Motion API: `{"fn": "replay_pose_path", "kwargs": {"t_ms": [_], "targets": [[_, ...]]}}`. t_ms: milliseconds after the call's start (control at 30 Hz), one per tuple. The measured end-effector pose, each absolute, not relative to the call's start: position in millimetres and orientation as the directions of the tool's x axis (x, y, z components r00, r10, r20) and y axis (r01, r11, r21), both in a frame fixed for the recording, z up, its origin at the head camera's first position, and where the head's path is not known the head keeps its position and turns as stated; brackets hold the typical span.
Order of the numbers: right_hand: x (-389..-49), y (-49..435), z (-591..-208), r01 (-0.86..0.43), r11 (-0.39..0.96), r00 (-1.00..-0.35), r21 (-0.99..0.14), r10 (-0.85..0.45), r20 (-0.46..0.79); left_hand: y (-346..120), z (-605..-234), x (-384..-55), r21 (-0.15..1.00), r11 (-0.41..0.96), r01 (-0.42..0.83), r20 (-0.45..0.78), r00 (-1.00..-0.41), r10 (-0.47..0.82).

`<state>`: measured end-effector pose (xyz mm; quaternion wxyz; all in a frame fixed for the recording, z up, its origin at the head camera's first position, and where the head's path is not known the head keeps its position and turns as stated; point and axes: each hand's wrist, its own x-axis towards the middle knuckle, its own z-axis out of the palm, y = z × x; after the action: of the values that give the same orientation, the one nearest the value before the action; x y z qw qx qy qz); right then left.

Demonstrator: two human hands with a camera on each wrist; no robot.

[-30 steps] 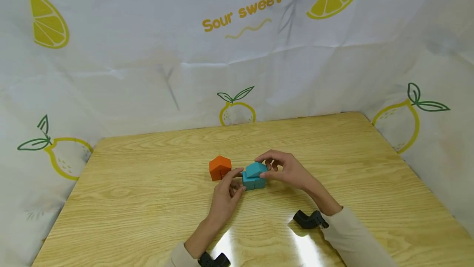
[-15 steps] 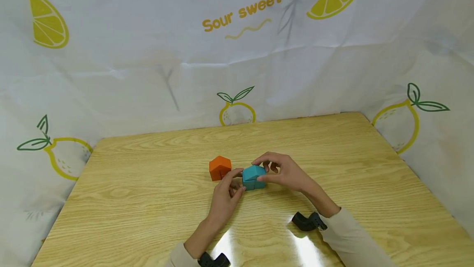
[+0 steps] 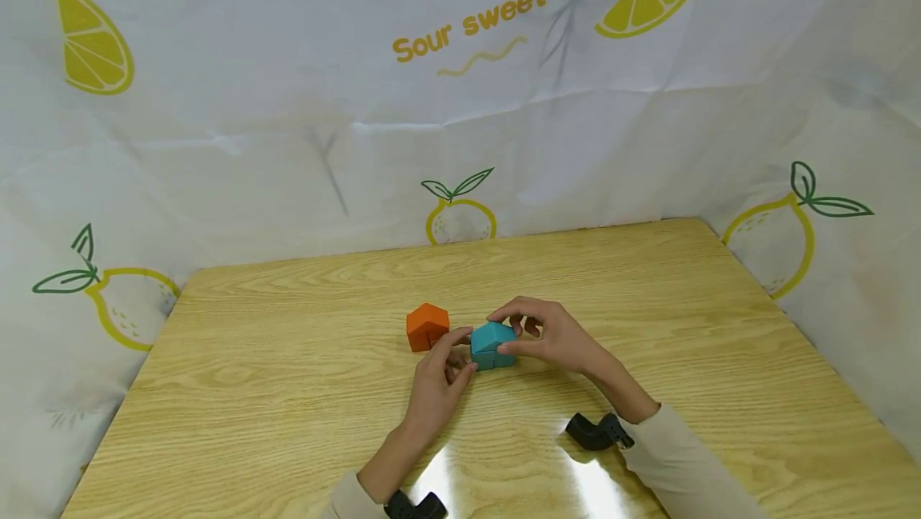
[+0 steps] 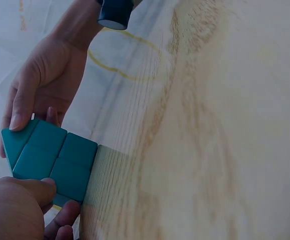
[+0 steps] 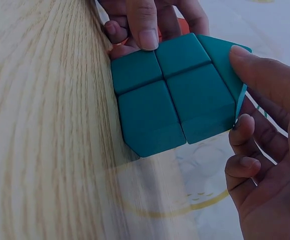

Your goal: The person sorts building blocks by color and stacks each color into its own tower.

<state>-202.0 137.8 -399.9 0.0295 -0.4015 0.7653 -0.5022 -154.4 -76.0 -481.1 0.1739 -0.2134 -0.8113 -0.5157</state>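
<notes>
A teal stack of blocks (image 3: pixel 484 358) stands on the table, topped by a teal roof-shaped block (image 3: pixel 492 335). My left hand (image 3: pixel 432 395) holds the lower part from the left, its thumb (image 4: pixel 42 189) against the front. From the right, my right hand (image 3: pixel 561 337) pinches the roof block between thumb and fingers. In the right wrist view the lower blocks (image 5: pixel 197 97) sit in two rows under the sloped piece (image 5: pixel 222 65). The stack's back is hidden.
An orange house-shaped block piece (image 3: pixel 428 325) stands just left of the teal stack, partly behind my left fingers. The wooden table (image 3: pixel 288 391) ends at a white cloth (image 3: pixel 288 183) printed with lemons at the back and sides.
The right hand has brought the roof block left and slightly down, so it now sits squarely over the lower blocks. The left hand stays in place.
</notes>
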Motion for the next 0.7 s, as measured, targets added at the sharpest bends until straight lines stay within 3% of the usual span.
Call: {"fn": "replay_pose_path", "kwargs": {"t_ms": [700], "targets": [[-200.7,137.7,-399.4,-0.575,0.198,-0.688,-0.794,-0.643,0.338,-75.9,-481.5,-154.1,0.758,0.387,0.525,0.502,-0.849,0.168]]}}
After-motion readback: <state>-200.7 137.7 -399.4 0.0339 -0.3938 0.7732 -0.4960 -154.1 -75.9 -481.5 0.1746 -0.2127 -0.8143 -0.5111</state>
